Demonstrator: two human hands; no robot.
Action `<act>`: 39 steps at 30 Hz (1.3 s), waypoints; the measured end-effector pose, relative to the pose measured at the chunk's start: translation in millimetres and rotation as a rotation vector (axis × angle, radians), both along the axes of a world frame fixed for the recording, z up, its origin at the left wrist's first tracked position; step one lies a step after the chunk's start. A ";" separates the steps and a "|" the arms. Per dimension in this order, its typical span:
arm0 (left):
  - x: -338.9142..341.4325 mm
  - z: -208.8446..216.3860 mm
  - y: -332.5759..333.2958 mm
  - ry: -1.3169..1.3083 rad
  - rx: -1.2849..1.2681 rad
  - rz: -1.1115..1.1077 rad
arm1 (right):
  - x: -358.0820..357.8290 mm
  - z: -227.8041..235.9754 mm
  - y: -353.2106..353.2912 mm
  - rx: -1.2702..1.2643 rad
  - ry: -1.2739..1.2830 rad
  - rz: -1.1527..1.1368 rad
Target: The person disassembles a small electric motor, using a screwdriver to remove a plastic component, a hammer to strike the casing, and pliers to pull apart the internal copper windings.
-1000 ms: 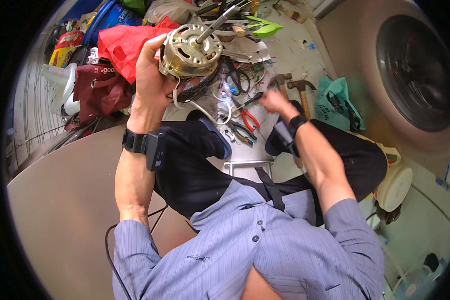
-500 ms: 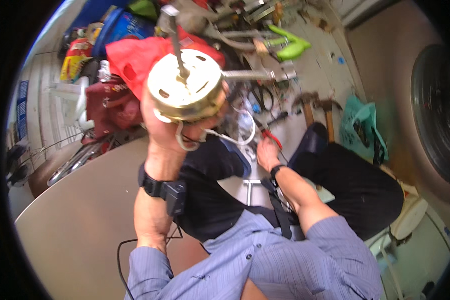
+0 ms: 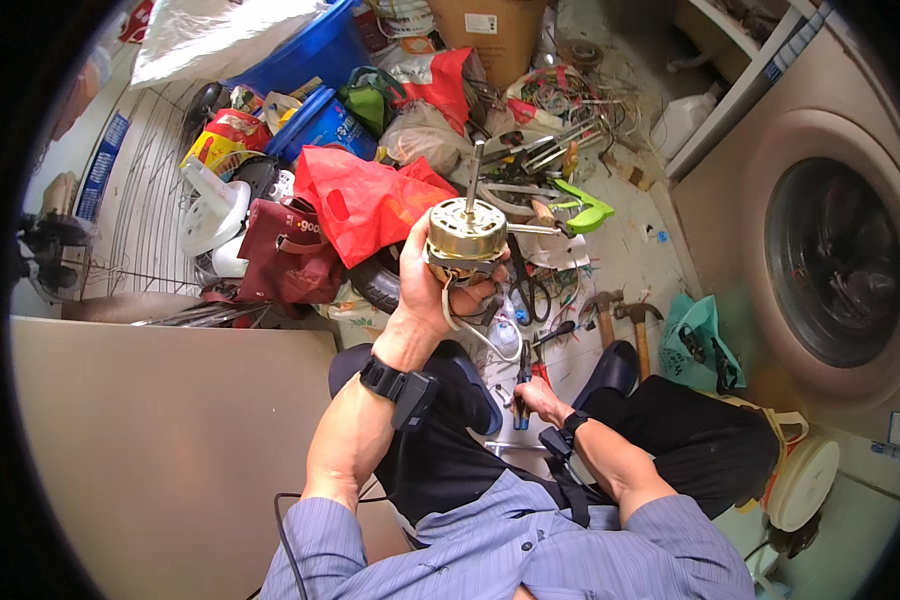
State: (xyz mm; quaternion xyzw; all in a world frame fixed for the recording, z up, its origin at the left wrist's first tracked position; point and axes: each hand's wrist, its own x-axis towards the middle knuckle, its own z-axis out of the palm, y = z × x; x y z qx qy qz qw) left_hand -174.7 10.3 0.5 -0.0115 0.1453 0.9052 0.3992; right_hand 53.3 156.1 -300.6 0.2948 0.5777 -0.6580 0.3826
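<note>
My left hand [image 3: 425,275] is closed around the underside of a metal electric motor [image 3: 466,230], brass-coloured, with slotted vents and a long shaft pointing away from me. A thinner rod sticks out from its right side. A white cable [image 3: 498,352] hangs from the motor in a loop. Lower and to the right, my right hand [image 3: 542,400] grips an upright hand tool [image 3: 522,402] with a blue and dark handle; its working end is too small to make out. Close by lie a red-handled tool [image 3: 540,372] and a screwdriver [image 3: 555,332] with a dark handle.
Two hammers [image 3: 640,318] lie near my right shoe, beside a teal plastic bag [image 3: 705,345]. A front-loading washing machine [image 3: 770,190] stands at the right. Beyond the motor are black scissors [image 3: 532,290], green-handled clamp-like tool [image 3: 585,208], red bag [image 3: 370,200] and blue bucket [image 3: 320,125].
The motor and my left hand now sit lower, further right and smaller in view, and the view takes in more of the floor. The blue-handled tool now shows plainly in my right hand.
</note>
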 end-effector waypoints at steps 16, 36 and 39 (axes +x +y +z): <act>-2.3 -4.9 -11.7 0.062 -0.076 -0.126 | -104.6 360.3 167.6 0.763 0.716 0.689; 21.0 -10.3 12.2 -0.052 -0.004 -0.433 | -115.5 374.2 138.8 0.630 1.165 0.536; 21.7 -14.7 12.4 -0.017 -0.041 -0.415 | -116.4 375.5 137.1 0.615 1.103 0.544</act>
